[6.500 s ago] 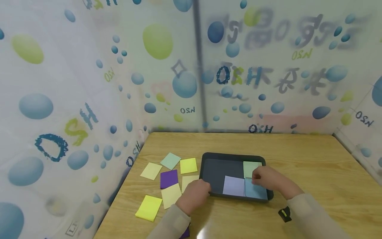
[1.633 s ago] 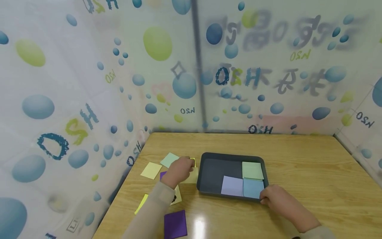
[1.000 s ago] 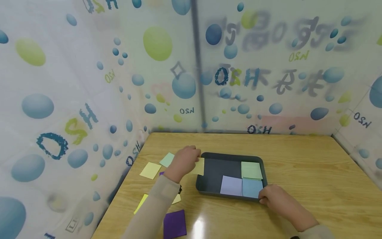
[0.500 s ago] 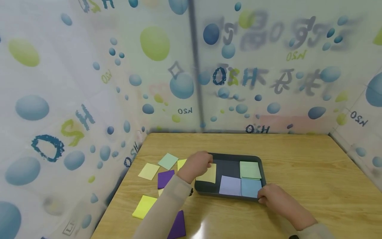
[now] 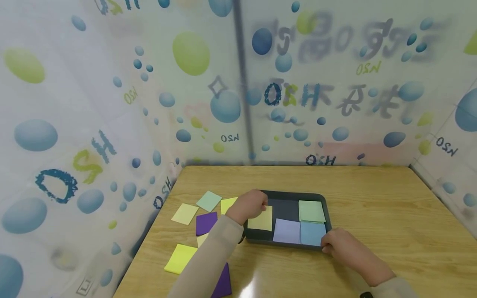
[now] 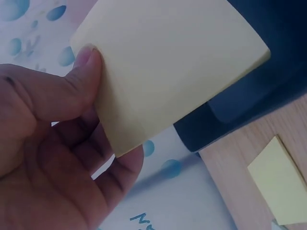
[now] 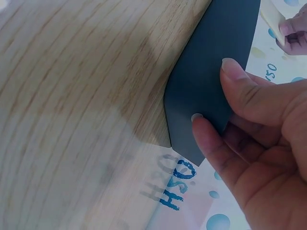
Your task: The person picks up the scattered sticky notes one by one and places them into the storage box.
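Observation:
My left hand [image 5: 249, 205] pinches a pale yellow sticky note pad [image 6: 177, 62] between thumb and fingers, over the left part of a dark tray [image 5: 285, 208]. In the left wrist view the pad is slightly thick and tilted. At the tray's near right corner, my right hand [image 5: 340, 245] grips its wall, thumb and fingertip against the dark side in the right wrist view. Inside the tray lie light green notes [image 5: 312, 211] at the far right, blue notes [image 5: 313, 234] at the near right, and a lavender pad [image 5: 287, 231] beside the blue.
Left of the tray lie more notes: a mint one [image 5: 209, 201], a pale yellow one [image 5: 184, 214], a purple one [image 5: 205, 224] and a bright yellow one [image 5: 180, 258]. Another purple pad [image 5: 223, 283] is partly behind my left sleeve. A patterned curtain [image 5: 320, 103] hangs behind the table.
My left hand has lifted the pale yellow pad from the table left of the tray and carried it right, over the tray. My right hand, earlier above the blue notes, now holds the tray's corner.

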Demonstrator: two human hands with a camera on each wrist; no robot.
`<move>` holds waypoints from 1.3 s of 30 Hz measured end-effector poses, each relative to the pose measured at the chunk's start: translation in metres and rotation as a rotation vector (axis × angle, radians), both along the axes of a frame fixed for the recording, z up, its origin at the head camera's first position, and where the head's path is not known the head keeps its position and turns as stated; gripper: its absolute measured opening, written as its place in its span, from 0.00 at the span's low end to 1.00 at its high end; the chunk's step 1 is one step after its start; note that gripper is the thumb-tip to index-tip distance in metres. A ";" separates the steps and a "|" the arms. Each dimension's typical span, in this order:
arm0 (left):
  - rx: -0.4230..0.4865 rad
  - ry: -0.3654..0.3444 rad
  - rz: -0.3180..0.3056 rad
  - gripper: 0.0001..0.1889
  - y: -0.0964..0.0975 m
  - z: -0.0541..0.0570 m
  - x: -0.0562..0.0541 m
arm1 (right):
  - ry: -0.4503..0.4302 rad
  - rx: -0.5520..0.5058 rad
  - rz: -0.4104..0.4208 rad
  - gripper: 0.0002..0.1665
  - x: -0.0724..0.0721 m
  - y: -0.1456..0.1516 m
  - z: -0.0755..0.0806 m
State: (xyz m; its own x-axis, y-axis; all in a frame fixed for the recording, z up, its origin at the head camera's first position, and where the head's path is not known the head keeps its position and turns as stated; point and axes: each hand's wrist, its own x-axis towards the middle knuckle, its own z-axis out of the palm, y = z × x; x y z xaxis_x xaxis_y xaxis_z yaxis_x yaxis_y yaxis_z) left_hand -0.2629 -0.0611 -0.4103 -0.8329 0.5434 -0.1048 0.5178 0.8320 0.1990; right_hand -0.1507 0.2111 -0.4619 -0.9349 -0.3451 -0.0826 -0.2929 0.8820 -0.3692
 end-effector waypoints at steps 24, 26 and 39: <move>-0.144 -0.235 0.086 0.04 0.015 -0.028 -0.016 | 0.000 -0.014 0.012 0.06 -0.001 0.001 -0.001; -0.168 -0.243 0.089 0.04 0.016 -0.029 -0.016 | -0.008 -0.013 -0.003 0.06 -0.001 0.001 -0.001; -0.212 -0.267 0.102 0.05 0.021 -0.031 -0.014 | -0.007 -0.026 -0.013 0.06 -0.001 0.002 -0.002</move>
